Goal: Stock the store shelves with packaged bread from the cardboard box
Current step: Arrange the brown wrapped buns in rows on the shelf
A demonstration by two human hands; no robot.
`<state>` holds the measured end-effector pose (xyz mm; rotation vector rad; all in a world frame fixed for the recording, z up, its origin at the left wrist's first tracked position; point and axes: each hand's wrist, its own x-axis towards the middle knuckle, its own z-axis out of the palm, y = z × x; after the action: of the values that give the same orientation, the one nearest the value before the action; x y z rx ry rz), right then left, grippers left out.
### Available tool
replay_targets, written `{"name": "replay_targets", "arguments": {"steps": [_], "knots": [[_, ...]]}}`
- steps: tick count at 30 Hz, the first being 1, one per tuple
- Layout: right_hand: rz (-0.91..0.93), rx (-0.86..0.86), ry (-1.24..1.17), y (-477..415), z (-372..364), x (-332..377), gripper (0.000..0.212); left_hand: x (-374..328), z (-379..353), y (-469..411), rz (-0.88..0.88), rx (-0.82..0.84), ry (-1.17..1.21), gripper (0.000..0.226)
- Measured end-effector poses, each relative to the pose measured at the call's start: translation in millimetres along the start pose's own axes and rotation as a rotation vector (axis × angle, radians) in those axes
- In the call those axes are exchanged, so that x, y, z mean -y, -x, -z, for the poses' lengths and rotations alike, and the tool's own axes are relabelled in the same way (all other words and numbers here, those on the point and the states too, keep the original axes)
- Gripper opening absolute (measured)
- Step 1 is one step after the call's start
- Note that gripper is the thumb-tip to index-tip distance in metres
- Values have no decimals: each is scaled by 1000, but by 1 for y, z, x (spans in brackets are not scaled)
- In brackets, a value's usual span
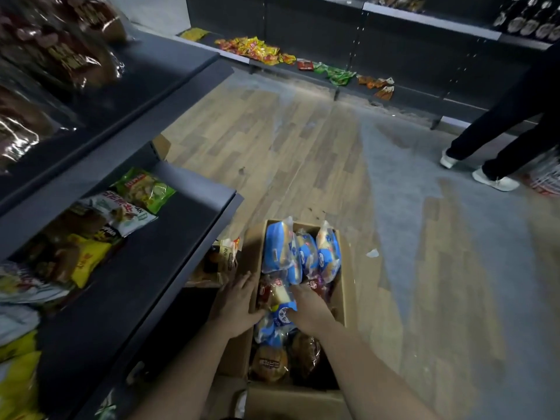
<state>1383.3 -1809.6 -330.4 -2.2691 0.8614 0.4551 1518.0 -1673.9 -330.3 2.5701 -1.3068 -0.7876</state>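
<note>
Left hand (239,301) flat, grip open, steadying the cardboard box (345,286); your right hand (307,306) grips a blue bread pack (285,318). Lift gently, don't squash.

Wood-plank floor (272,153), bright snack packets (257,50) in a row — far side, bystander's dark trousers (509,122), white shoes (495,180), paper scrap (372,253)

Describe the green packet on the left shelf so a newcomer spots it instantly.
Left of the cardboard box, find the dark shelf below the brown loaves. The green packet lies at the far end of its row, the only bright green one, beside a white packet.
</note>
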Motion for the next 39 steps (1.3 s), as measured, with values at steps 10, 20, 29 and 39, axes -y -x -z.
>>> {"name": "replay_targets", "arguments": {"steps": [10,20,29,39], "knots": [[80,110,-217,-28,-18,12,59,11,-34,-18,30,-28,48,96],[5,-61,-393,-19,4,21,41,8,-7,-10,59,-8,121,101],[-92,-209,-885,25,90,55,31,-45,73,12,-37,-140,345,80],[32,-519,-1094,82,157,84,30,-106,144,40,-128,-146,485,92]]}}
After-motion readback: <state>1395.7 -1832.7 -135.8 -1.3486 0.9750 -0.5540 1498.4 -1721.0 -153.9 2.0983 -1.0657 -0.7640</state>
